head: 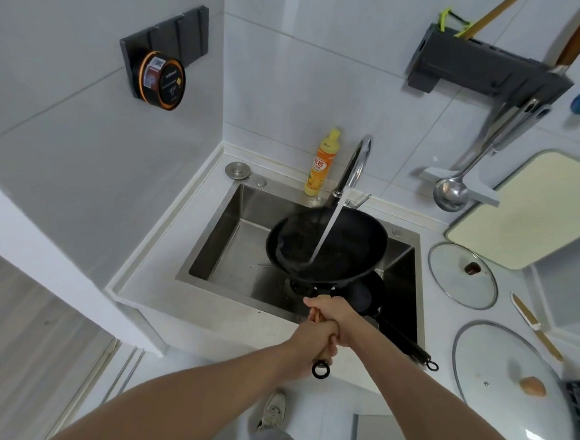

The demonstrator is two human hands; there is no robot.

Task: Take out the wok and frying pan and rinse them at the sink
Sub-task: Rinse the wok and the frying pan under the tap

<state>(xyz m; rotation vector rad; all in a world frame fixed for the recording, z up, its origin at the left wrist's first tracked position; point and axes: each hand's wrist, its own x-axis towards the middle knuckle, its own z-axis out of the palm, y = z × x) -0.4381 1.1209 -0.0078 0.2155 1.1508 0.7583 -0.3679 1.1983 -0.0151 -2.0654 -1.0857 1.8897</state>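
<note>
A black wok [345, 247] hangs tilted over the steel sink [225, 236]. Water runs from the curved tap [356, 166] into its bowl. Both my hands grip its wooden handle: my right hand [335, 317] nearer the wok, my left hand [310, 346] behind it toward the black ring at the handle's end. Under the wok, a small black frying pan [367, 295] lies in the sink, its long handle [407, 345] resting over the front right rim.
An orange dish soap bottle [321, 163] stands behind the sink. Two glass lids [463, 276] [513, 393] lie on the counter at the right, beside a cream cutting board [536, 209]. A ladle [451, 193] hangs from the wall rack [488, 70].
</note>
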